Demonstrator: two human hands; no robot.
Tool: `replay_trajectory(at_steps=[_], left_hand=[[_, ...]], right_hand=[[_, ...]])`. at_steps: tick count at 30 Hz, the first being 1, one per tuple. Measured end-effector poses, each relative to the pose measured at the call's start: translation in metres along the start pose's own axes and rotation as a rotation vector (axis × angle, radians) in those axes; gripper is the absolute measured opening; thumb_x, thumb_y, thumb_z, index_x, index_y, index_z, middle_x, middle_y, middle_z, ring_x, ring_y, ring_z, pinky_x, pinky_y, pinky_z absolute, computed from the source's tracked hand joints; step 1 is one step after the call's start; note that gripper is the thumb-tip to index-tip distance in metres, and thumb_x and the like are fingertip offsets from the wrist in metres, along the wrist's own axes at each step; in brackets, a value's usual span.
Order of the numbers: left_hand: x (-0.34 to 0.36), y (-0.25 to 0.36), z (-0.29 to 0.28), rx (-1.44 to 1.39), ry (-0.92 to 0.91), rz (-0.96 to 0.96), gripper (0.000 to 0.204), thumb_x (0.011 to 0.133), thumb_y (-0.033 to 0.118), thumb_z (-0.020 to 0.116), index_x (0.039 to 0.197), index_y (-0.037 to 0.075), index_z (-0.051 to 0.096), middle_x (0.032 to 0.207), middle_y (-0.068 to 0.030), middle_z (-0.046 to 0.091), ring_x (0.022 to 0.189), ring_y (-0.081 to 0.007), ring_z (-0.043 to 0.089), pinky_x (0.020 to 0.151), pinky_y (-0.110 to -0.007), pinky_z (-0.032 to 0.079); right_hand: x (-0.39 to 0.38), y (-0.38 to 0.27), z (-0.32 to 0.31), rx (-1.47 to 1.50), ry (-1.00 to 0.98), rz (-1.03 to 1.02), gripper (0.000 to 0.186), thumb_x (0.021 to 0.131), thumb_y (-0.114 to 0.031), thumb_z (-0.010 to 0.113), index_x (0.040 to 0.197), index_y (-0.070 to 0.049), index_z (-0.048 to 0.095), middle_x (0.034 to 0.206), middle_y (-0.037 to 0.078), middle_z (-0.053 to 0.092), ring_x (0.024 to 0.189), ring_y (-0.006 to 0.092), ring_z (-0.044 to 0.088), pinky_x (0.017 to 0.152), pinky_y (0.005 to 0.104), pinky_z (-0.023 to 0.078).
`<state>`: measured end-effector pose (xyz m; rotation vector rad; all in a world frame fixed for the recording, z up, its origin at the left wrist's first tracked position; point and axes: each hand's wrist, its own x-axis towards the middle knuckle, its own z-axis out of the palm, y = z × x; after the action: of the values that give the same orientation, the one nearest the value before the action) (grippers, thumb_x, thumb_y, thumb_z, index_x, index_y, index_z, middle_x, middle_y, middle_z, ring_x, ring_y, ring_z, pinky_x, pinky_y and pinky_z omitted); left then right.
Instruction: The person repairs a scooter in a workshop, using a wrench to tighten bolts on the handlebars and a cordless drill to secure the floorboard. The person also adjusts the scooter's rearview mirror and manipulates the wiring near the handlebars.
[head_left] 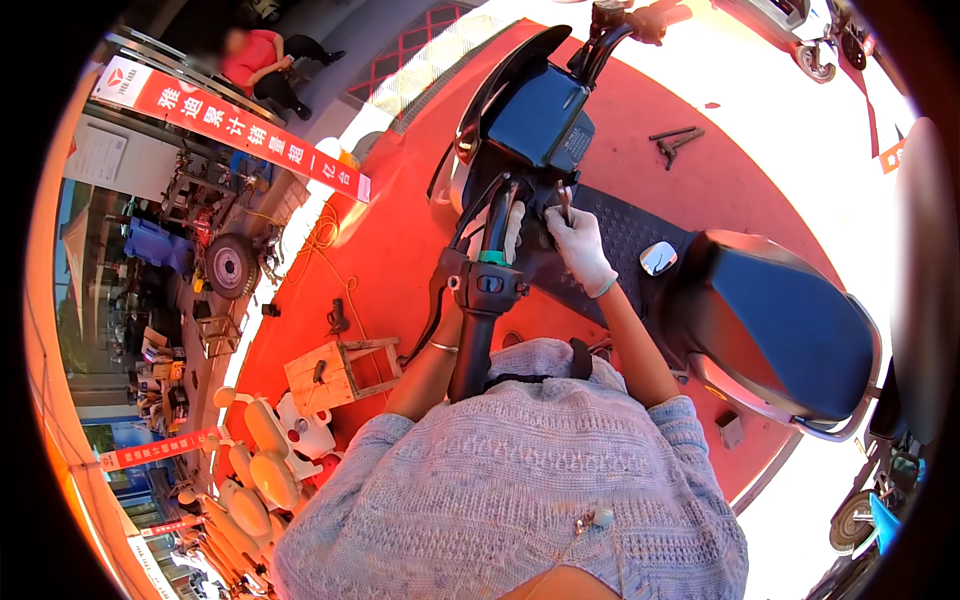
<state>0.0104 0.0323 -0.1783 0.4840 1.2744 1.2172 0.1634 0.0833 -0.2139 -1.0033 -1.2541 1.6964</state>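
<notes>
An electric scooter stands before me, with its dark front panel (535, 115), handlebar grip (472, 360) and switch housing (490, 285) close by. My right hand (582, 248), in a white glove, is closed around a slim metal tool (566, 200) held upright just behind the front panel; its exact kind is unclear. Beside it, my left hand (515, 232) is also gloved and mostly hidden behind the handlebar, near the steering column. On the black footboard (625, 235) lies a round-cornered mirror (658, 259). The dark seat (790, 330) is to the right.
Hand tools (677, 145) lie on the red mat (640, 110) beyond the footboard. At the left stand a low wooden stool (325, 375) with a small dark object on it, a power tool (337, 316) and an orange hose (318, 238). A seated person (255, 65) is far left.
</notes>
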Motion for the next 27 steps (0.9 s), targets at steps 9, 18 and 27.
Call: replay_trajectory(at_steps=[9,18,27], left_hand=[[-0.005,-0.005,0.005,0.099,0.104,0.187,0.019,0.091,0.03,0.06,0.101,0.014,0.063,0.064,0.0024,0.058,0.046,-0.0065,0.052,0.042,-0.021,0.039],[-0.01,0.027,-0.027,0.379,0.079,0.45,0.023,0.092,0.026,0.058,0.11,0.012,0.064,0.068,0.0012,0.062,0.048,-0.0065,0.055,0.044,-0.02,0.042],[-0.021,0.064,-0.083,0.691,-0.05,0.533,0.024,0.088,0.011,0.058,0.109,0.002,0.064,0.102,-0.0046,0.063,0.084,-0.01,0.059,0.074,-0.023,0.049]], right_hand=[[0.001,0.029,0.011,0.014,-0.149,0.065,0.029,0.09,-0.018,0.053,0.067,0.001,0.057,0.057,0.0,0.053,0.052,0.0059,0.044,0.049,0.0244,0.034],[-0.011,0.017,0.027,0.34,0.036,0.166,0.02,0.088,-0.016,0.06,0.074,-0.002,0.06,0.059,-0.003,0.051,0.051,0.004,0.044,0.048,0.0218,0.035],[-0.008,-0.003,0.031,0.103,-0.08,0.091,0.019,0.089,-0.016,0.056,0.079,-0.002,0.062,0.064,0.003,0.061,0.053,0.005,0.048,0.049,0.0211,0.036]])
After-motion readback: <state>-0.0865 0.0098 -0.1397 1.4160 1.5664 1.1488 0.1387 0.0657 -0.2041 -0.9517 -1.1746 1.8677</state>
